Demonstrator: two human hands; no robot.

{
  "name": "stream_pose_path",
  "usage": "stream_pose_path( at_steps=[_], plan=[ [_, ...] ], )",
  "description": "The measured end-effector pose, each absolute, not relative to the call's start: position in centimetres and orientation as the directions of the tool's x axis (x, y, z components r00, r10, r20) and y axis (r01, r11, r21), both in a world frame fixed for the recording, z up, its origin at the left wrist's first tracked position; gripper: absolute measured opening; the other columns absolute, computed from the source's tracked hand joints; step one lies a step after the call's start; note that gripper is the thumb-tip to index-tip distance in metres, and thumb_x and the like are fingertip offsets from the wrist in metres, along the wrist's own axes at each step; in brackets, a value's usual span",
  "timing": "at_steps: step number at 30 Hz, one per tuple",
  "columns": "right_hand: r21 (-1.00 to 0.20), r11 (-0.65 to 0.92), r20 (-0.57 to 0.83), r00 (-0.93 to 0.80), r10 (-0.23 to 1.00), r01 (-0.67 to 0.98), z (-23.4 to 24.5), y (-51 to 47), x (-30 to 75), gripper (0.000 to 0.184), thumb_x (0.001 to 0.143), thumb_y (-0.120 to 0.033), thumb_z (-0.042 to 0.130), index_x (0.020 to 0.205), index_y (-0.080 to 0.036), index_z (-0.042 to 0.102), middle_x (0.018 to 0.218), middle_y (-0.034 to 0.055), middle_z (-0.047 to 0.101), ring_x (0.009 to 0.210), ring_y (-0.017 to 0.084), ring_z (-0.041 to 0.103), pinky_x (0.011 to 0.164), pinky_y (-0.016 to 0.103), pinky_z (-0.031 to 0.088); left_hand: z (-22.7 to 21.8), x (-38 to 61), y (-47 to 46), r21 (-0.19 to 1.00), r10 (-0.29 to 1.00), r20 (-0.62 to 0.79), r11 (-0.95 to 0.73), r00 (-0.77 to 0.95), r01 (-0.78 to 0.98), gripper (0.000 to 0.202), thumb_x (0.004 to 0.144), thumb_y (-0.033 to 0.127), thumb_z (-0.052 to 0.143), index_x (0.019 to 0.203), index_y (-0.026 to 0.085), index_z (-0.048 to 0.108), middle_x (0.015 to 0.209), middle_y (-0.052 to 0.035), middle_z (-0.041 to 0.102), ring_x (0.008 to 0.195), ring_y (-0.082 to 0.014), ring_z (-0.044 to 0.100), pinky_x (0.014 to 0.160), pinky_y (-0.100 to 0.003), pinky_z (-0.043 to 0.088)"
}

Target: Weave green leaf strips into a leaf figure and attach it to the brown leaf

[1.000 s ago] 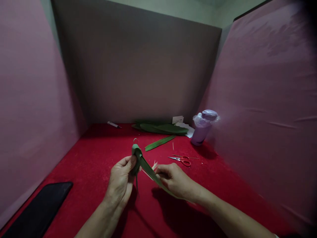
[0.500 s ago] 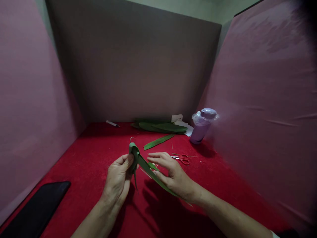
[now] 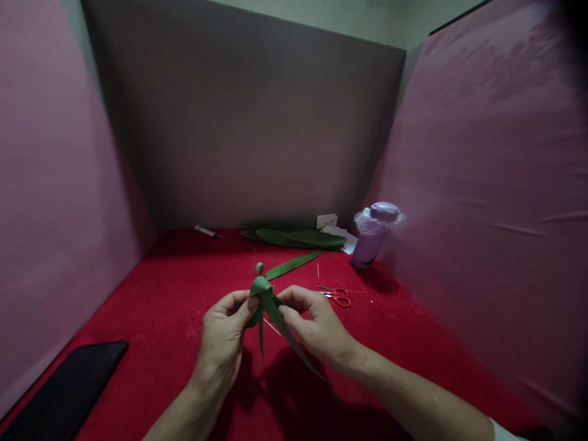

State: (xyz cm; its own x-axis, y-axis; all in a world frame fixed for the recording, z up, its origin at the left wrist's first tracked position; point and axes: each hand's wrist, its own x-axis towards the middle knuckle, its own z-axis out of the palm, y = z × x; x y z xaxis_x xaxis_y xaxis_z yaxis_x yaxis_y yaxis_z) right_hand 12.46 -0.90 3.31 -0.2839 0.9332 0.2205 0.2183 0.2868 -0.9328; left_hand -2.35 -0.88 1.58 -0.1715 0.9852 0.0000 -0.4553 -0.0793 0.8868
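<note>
A folded green leaf strip (image 3: 265,298) with a small curl at its top is held above the red table (image 3: 160,294). My left hand (image 3: 224,337) pinches its folded head between thumb and fingers. My right hand (image 3: 315,327) pinches the same strip just to the right, where a long tail runs down and right under the hand. A thinner sliver hangs straight down between the two hands.
Red-handled scissors (image 3: 339,297) lie just right of my hands. Behind them lie a loose leaf strip (image 3: 294,264), a pile of green leaves (image 3: 298,237), a purple bottle (image 3: 373,236) and a pen (image 3: 206,231). A black slab (image 3: 64,398) lies at the near left. Pink and grey panels wall the table.
My right hand has come up along the leaf strip, from open fingers to a pinch close beside my left hand. The folded head has turned slightly and risen.
</note>
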Motion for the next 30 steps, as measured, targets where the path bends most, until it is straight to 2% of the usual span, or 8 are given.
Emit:
stream_pose_path(
  at_steps=[4, 9, 13, 18, 20, 24, 26, 30],
  plan=[
    [-0.917, 0.301, 0.232, -0.262, 0.937, 0.264, 3.6, -1.1, 12.5, 0.021, 0.083, -0.028, 0.051, 0.07, -0.014, 0.06, 0.062, -0.0003, 0.057, 0.056, 0.009, 0.047, 0.054, 0.022, 0.039, 1.8, -2.2, -1.0, 0.895, 0.994, -0.001, -0.047, -0.108, -0.444, 0.022, 0.056, 0.028, 0.079, 0.07, 0.014, 0.071, 0.062, -0.002, 0.067, 0.054, -0.0091, 0.053, 0.051, -0.018, 0.04],
    [-0.905, 0.344, 0.292, -0.219, 0.931, 0.252, 3.5, -1.3, 12.4, 0.024, 0.086, -0.029, 0.047, 0.075, -0.014, 0.061, 0.066, 0.0019, 0.062, 0.059, 0.01, 0.052, 0.057, 0.023, 0.041, 1.8, -2.1, -1.2, 0.904, 1.0, -0.008, 0.005, -0.007, -0.428, 0.022, 0.058, 0.029, 0.078, 0.071, 0.013, 0.07, 0.063, -0.0035, 0.067, 0.056, -0.0114, 0.055, 0.055, -0.021, 0.042],
    [-0.881, 0.362, 0.287, -0.261, 0.922, 0.307, 3.2, -1.7, 12.4, 0.024, 0.087, -0.028, 0.045, 0.074, -0.015, 0.06, 0.064, 0.0008, 0.061, 0.056, 0.01, 0.05, 0.054, 0.022, 0.038, 1.1, -2.2, -1.1, 0.913, 0.997, -0.026, -0.005, -0.071, -0.408, 0.023, 0.057, 0.031, 0.078, 0.06, 0.012, 0.067, 0.054, -0.0005, 0.061, 0.049, -0.0089, 0.048, 0.049, -0.019, 0.038],
    [-0.841, 0.393, 0.293, -0.298, 0.908, 0.372, 2.9, -2.3, 12.4, 0.022, 0.086, -0.025, 0.047, 0.067, -0.016, 0.053, 0.055, -0.0036, 0.05, 0.05, 0.008, 0.04, 0.05, 0.02, 0.031, 0.8, -1.9, -1.0, 0.892, 0.99, -0.065, 0.001, -0.125, -0.451, 0.027, 0.055, 0.034, 0.079, 0.054, 0.012, 0.062, 0.048, 0.002, 0.056, 0.045, -0.0065, 0.044, 0.045, -0.017, 0.035],
    [-0.855, 0.378, 0.275, -0.308, 0.911, 0.356, 2.7, -2.4, 12.5, 0.022, 0.086, -0.024, 0.046, 0.067, -0.017, 0.051, 0.056, -0.0034, 0.052, 0.051, 0.008, 0.041, 0.051, 0.02, 0.031, 1.0, -1.8, -1.1, 0.889, 0.991, -0.075, 0.017, -0.108, -0.458, 0.025, 0.056, 0.032, 0.079, 0.057, 0.012, 0.064, 0.051, 0.0011, 0.059, 0.047, -0.0069, 0.047, 0.046, -0.017, 0.037],
    [-0.891, 0.335, 0.228, -0.337, 0.914, 0.306, 2.5, -2.2, 12.8, 0.023, 0.086, -0.024, 0.046, 0.066, -0.016, 0.052, 0.059, -0.0028, 0.053, 0.054, 0.008, 0.044, 0.053, 0.02, 0.034, 1.7, -1.9, -1.3, 0.887, 0.995, -0.047, 0.004, -0.083, -0.462, 0.024, 0.056, 0.022, 0.079, 0.075, 0.016, 0.067, 0.07, -0.0015, 0.068, 0.062, -0.0116, 0.06, 0.057, -0.019, 0.046],
    [-0.911, 0.316, 0.216, -0.344, 0.914, 0.266, 2.4, -1.9, 12.8, 0.023, 0.087, -0.025, 0.045, 0.069, -0.015, 0.055, 0.062, -0.002, 0.053, 0.058, 0.009, 0.045, 0.057, 0.02, 0.036, 2.0, -1.8, -1.4, 0.897, 0.995, -0.019, -0.026, -0.098, -0.442, 0.022, 0.057, 0.02, 0.078, 0.076, 0.017, 0.066, 0.071, -0.0013, 0.068, 0.063, -0.0126, 0.061, 0.057, -0.02, 0.047],
    [-0.952, 0.283, 0.22, -0.382, 0.898, 0.118, 2.3, -1.4, 12.7, 0.017, 0.087, -0.026, 0.046, 0.086, -0.016, 0.06, 0.075, 0.0001, 0.058, 0.068, 0.011, 0.051, 0.063, 0.022, 0.041, 2.3, -1.5, -1.9, 0.936, 0.986, 0.068, -0.116, -0.153, -0.332, 0.015, 0.06, 0.021, 0.076, 0.071, 0.017, 0.067, 0.066, -0.0023, 0.067, 0.058, -0.0143, 0.059, 0.053, -0.022, 0.048]
  ],
)
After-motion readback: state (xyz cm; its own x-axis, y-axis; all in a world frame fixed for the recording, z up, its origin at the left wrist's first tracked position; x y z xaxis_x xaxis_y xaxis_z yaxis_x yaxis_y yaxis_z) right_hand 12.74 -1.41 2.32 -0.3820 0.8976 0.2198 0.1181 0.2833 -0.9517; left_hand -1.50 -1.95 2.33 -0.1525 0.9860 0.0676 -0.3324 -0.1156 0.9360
